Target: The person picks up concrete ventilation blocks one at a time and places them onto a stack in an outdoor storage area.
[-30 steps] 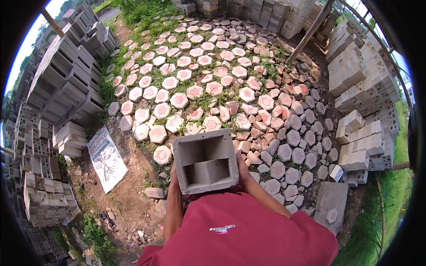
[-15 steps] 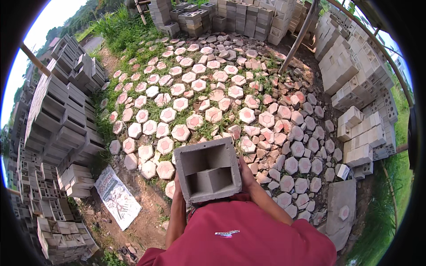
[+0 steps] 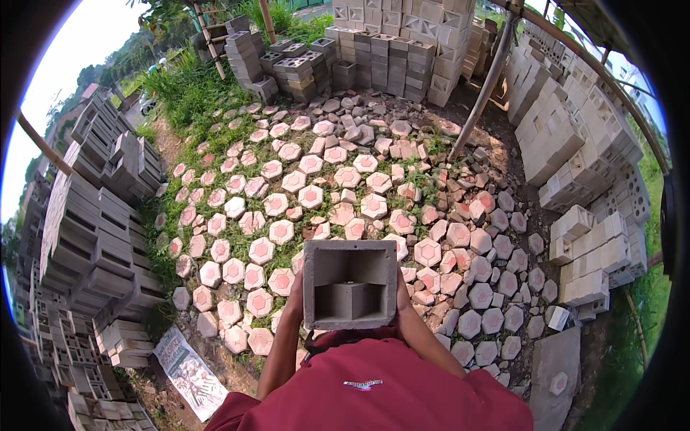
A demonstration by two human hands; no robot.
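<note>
Grey hollow concrete block point(image 3: 350, 284), open cells facing up, carried at chest height above red shirt point(image 3: 374, 391). Left hand point(image 3: 295, 291) and right hand point(image 3: 399, 294) flat against opposite side walls, pressing inward. Likely heavy, rigid, rough, chippable at edges; side walls or underneath look safest. Printed rectangular sheet point(image 3: 188, 372), pale with pictures, flat on dirt lower left. Hexagonal pink-centred pavers point(image 3: 310, 195) ahead.

Outdoor block yard: block stacks point(image 3: 402, 50), hex pavers point(image 3: 309, 194) on ground.
</note>
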